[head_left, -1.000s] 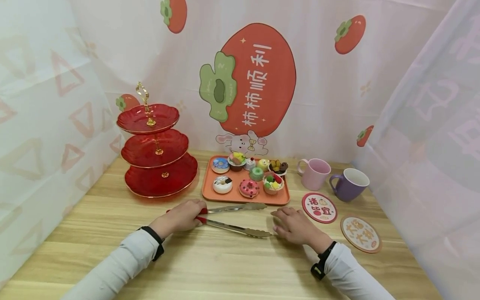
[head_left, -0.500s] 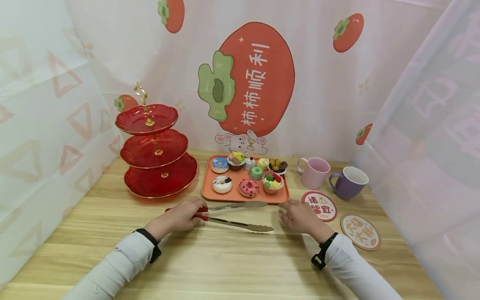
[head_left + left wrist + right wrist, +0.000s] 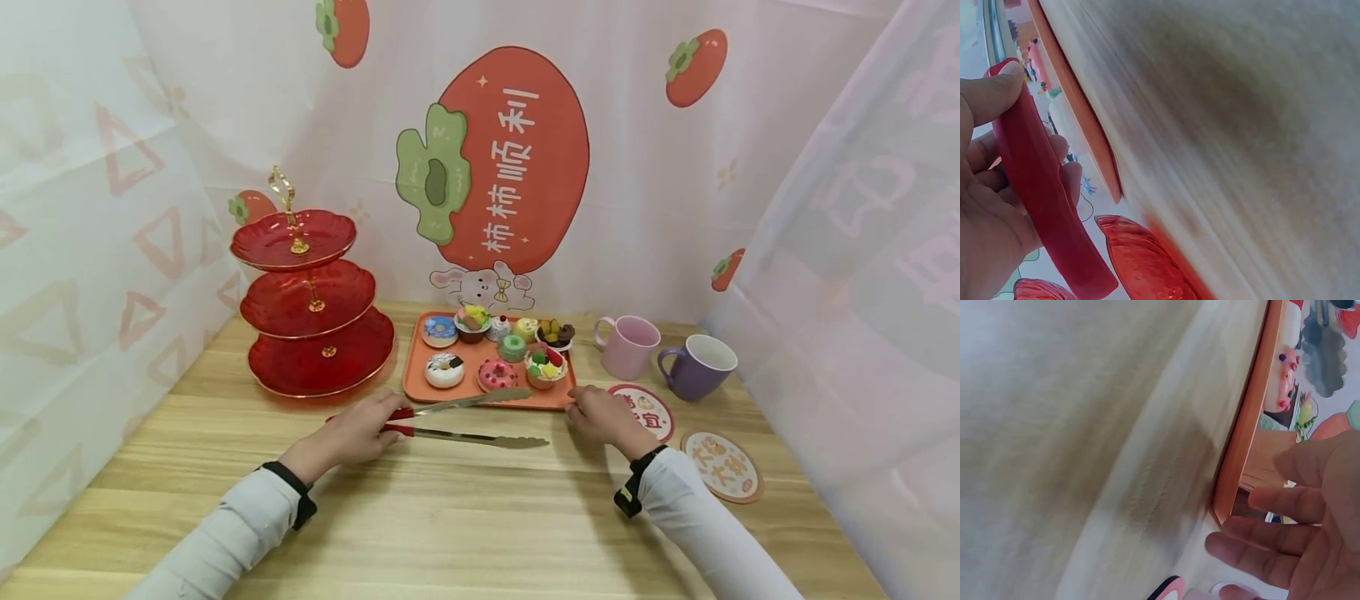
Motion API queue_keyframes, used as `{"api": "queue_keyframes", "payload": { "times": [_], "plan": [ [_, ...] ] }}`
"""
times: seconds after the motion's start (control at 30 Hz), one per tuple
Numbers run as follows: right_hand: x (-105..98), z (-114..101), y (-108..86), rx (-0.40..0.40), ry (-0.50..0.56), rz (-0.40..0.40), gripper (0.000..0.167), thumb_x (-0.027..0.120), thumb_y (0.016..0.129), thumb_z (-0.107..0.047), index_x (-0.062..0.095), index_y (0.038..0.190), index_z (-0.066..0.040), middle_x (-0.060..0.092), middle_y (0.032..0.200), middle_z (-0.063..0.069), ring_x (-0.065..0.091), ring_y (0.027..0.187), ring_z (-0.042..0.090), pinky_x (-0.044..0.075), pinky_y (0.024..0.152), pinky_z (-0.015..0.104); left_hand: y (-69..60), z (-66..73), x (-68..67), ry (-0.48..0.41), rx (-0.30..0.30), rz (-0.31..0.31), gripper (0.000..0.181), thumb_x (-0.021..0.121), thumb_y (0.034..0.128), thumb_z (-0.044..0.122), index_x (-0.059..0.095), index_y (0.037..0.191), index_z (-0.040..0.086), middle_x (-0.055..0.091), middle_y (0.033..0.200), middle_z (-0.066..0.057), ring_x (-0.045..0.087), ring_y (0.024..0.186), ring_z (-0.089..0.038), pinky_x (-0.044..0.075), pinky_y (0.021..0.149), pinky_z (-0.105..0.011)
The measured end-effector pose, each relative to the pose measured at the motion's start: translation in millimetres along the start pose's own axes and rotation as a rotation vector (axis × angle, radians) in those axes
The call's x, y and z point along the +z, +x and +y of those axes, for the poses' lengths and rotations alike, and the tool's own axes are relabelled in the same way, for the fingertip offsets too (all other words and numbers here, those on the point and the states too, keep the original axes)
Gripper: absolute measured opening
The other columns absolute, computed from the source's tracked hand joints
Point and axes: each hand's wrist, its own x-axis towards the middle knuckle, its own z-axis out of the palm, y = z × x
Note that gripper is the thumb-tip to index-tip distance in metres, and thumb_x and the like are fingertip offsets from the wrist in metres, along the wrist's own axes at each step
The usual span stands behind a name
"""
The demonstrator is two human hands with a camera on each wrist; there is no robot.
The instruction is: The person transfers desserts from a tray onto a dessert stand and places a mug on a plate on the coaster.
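My left hand grips the red handles of a pair of metal tongs; in the left wrist view the thumb and fingers wrap one red handle. The tongs' arms stand spread, pointing right, one tip over the front edge of an orange tray. My right hand is at the tray's front right corner with loosely bent fingers; whether they touch the rim is unclear. The tray bears toy sweets, among them a pink doughnut, a white doughnut and a fruit tart.
A red three-tier stand with gold trim is at the left back. Right of the tray are a pink mug, a purple mug and two round coasters, one red-rimmed, one tan. Printed cloth surrounds the table.
My left hand has shifted slightly left with the tongs, whose tips have risen towards the tray. My right hand has moved away from the tongs' tips to the tray's front right corner.
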Motion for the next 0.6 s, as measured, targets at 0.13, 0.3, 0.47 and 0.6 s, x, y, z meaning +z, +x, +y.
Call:
{"api": "queue_keyframes", "payload": {
  "times": [0.13,0.3,0.47,0.6],
  "plan": [
    [2,4,8.0,0.059,0.011,-0.042,0.014,0.054,0.089,-0.013,0.057,0.078,-0.005,0.056,0.072,0.008,0.054,0.065,0.023,0.041,0.054,0.037,-1.6,0.4,-1.3,-0.006,-0.024,0.022,0.034,0.074,0.0789,0.012,0.057,0.108,0.008,0.054,0.095,0.001,0.05,0.082,-0.013,0.047,0.073,-0.034],
    [3,5,17.0,0.147,-0.028,-0.096,0.023,0.055,0.09,-0.015,0.051,0.069,-0.01,0.049,0.064,0.004,0.047,0.058,0.019,0.035,0.051,0.034,-3.0,0.4,-1.7,-0.014,-0.037,0.05,0.035,0.074,0.0791,0.012,0.056,0.109,0.008,0.054,0.096,-0.001,0.051,0.082,-0.013,0.047,0.072,-0.033],
    [2,5,23.3,0.192,-0.033,-0.097,0.013,0.056,0.089,-0.012,0.057,0.078,-0.007,0.054,0.069,0.007,0.052,0.062,0.022,0.04,0.054,0.037,-4.6,-0.7,-2.6,-0.003,-0.039,0.082,0.038,0.075,0.0786,0.012,0.056,0.111,0.004,0.054,0.098,-0.004,0.052,0.083,-0.015,0.048,0.072,-0.034],
    [1,3,27.6,0.223,0.029,-0.075,0.008,0.057,0.087,-0.007,0.058,0.09,0.0,0.057,0.075,0.012,0.057,0.069,0.026,0.044,0.06,0.04,-5.7,-2.1,-4.0,0.037,-0.059,0.107,0.039,0.074,0.0798,0.016,0.056,0.112,0.005,0.054,0.098,-0.004,0.052,0.082,-0.016,0.046,0.07,-0.035]
  ]
}}
